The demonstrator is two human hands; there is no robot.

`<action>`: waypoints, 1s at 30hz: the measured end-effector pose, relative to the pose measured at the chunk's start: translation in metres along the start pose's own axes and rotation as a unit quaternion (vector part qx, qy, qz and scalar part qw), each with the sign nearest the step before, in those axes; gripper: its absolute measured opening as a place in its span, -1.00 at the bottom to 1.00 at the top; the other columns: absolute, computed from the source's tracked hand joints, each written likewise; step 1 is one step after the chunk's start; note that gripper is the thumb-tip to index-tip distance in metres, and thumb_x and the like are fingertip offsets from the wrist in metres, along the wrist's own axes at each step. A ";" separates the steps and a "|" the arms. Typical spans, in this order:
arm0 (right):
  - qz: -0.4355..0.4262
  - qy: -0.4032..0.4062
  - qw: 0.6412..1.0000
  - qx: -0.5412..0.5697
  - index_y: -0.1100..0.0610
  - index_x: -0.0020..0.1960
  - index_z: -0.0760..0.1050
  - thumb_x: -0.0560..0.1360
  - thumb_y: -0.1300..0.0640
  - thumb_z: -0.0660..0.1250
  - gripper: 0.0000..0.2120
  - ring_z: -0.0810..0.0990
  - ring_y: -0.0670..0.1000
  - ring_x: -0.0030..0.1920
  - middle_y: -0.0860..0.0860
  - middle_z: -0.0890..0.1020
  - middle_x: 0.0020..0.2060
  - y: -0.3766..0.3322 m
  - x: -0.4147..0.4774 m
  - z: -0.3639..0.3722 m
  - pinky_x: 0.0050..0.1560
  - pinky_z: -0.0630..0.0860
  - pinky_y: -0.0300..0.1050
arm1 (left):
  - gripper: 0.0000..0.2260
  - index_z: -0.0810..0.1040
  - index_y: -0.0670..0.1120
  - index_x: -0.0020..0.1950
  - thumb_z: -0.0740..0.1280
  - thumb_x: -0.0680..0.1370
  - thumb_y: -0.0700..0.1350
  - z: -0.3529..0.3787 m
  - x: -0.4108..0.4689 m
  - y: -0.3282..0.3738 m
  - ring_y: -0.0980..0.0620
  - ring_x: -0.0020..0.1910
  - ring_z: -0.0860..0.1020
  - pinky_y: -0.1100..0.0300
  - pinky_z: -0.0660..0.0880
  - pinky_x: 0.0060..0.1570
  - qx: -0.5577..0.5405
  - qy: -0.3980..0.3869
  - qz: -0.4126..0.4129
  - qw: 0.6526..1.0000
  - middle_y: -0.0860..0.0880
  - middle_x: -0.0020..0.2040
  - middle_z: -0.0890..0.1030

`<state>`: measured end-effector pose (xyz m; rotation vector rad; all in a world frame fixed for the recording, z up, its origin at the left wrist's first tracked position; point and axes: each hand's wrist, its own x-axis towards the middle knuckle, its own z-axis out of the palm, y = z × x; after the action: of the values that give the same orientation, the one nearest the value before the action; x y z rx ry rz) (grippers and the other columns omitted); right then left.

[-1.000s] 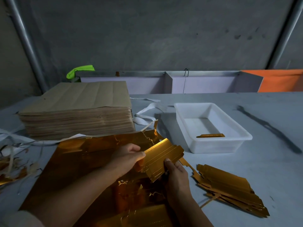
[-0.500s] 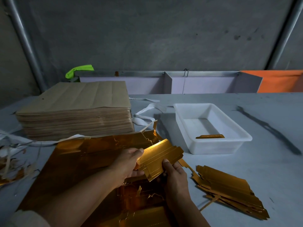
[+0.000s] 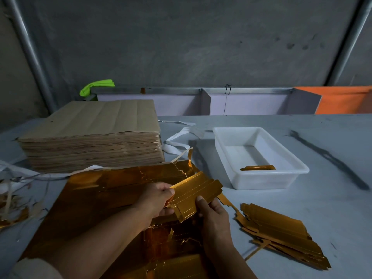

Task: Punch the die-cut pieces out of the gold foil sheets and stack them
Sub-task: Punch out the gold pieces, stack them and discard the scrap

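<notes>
A large gold foil sheet [image 3: 96, 198] lies flat on the table in front of me, torn open near its right end. Above it I hold a punched-out gold die-cut piece [image 3: 195, 192] with dotted crease lines. My left hand [image 3: 157, 198] pinches its left edge between thumb and fingers. My right hand [image 3: 213, 216] grips its lower right edge, thumb on top. A loose stack of punched gold pieces [image 3: 281, 232] lies on the table to the right of my right hand.
A thick stack of brown sheets [image 3: 92, 137] stands at the back left. A white plastic tub [image 3: 259, 178] at right holds one small gold strip [image 3: 257, 168]. White straps [image 3: 179, 141] lie between them. Foil scraps [image 3: 14, 208] litter the left edge.
The die-cut piece has tilted slightly and shifted a little toward me between my hands. Both hands keep their hold; the stack and tub are unmoved.
</notes>
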<state>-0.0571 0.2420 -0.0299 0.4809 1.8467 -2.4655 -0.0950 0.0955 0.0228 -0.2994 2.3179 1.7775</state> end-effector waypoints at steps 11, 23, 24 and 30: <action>0.004 0.007 1.000 0.002 0.12 0.08 0.55 0.61 0.01 0.29 -0.81 0.59 0.06 -0.33 0.08 0.69 -0.28 -0.002 0.000 0.000 -0.30 0.53 -0.07 | -0.77 0.51 -0.05 0.19 0.26 0.60 -0.31 -0.001 0.001 0.000 -0.06 0.02 0.56 0.25 0.55 -0.27 -0.026 -0.013 -0.006 1.000 -0.08 0.10 0.49; -0.003 0.009 1.000 0.010 0.17 0.06 0.54 0.61 0.02 0.28 -0.78 0.56 0.07 -0.33 0.12 0.64 -0.31 -0.006 -0.002 0.000 -0.24 0.51 -0.03 | -0.73 0.50 -0.12 0.23 0.31 0.56 -0.33 0.002 -0.001 0.000 -0.02 -0.17 0.60 0.24 0.55 -0.35 -0.074 -0.039 -0.076 0.994 -0.20 0.03 0.60; -0.003 0.009 1.000 0.009 0.17 0.03 0.54 0.61 0.01 0.29 -0.78 0.56 0.06 -0.33 0.10 0.64 -0.33 -0.006 -0.002 -0.001 -0.24 0.51 -0.03 | -0.71 0.49 -0.12 0.26 0.30 0.56 -0.33 0.003 0.000 -0.001 -0.01 -0.17 0.58 0.26 0.54 -0.36 -0.070 -0.033 -0.070 0.995 -0.20 0.04 0.59; -0.016 0.008 1.000 0.007 0.16 -0.22 0.47 0.59 0.02 0.32 -0.72 0.55 0.00 -0.39 0.04 0.56 -0.42 -0.005 -0.003 0.000 -0.31 0.49 -0.08 | -0.62 0.43 -0.11 0.38 0.30 0.57 -0.33 0.006 0.004 0.004 0.00 -0.11 0.54 0.27 0.51 -0.35 -0.055 -0.006 -0.040 0.998 -0.15 0.08 0.54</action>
<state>-0.0553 0.2428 -0.0244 0.4755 1.8575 -2.5044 -0.0997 0.1023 0.0237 -0.3911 2.1713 1.8666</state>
